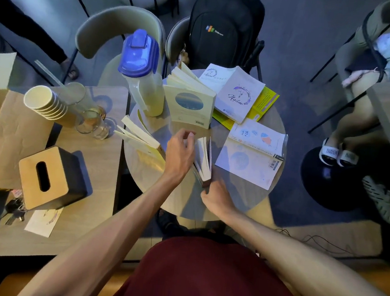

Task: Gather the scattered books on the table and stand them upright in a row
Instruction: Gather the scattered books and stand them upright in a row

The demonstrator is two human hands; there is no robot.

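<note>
Clear jug (145,84), blue-lidded, holds pale yellow liquid at the round table's (182,201) far left. Mid-table a paperback book (203,162) stands on edge; left hand (180,151) curls over its top, right hand (217,199) grips its near end.
</note>
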